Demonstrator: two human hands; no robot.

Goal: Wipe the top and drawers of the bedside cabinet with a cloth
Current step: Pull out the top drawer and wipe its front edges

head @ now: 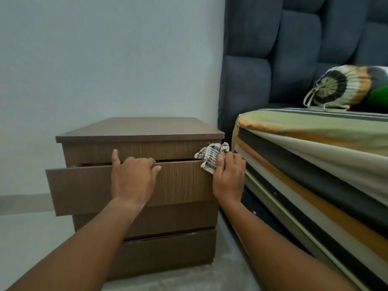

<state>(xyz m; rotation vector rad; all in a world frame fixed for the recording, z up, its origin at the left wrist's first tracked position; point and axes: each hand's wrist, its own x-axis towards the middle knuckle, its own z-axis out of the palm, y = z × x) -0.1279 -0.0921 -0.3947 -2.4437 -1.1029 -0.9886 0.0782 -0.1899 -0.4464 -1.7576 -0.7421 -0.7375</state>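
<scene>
So the bedside cabinet (142,185) is a brown wood-grain unit sitting on a grey floor (37,232), tucked right beside the bed (315,156) and against a pale wall (105,55). Its top (142,128) is bare. There are drawer fronts stacked down the face, and the second drawer (84,185) is pulled out a bit, its front standing forward of the ones above and below, with a dark gap showing along its upper edge.

The person's left hand (133,178) is hooked over the top edge of that open drawer, fingers curled over the lip near the middle, thumb sticking up against the top drawer's front (136,151). So that hand is closed around the drawer edge.

The right hand (228,179) is at the drawer's right end, close to the bed side, and it's clutching a bunched-up checked cloth (212,157). The cloth is pressed at the top right corner of the open drawer, some of it poking up against the top drawer's front.

Off to the right, the bed has a striped sheet in green, orange, dark and cream, a padded dark blue headboard (294,49) behind, and a round-ended bolster pillow (340,87) lying on top.
</scene>
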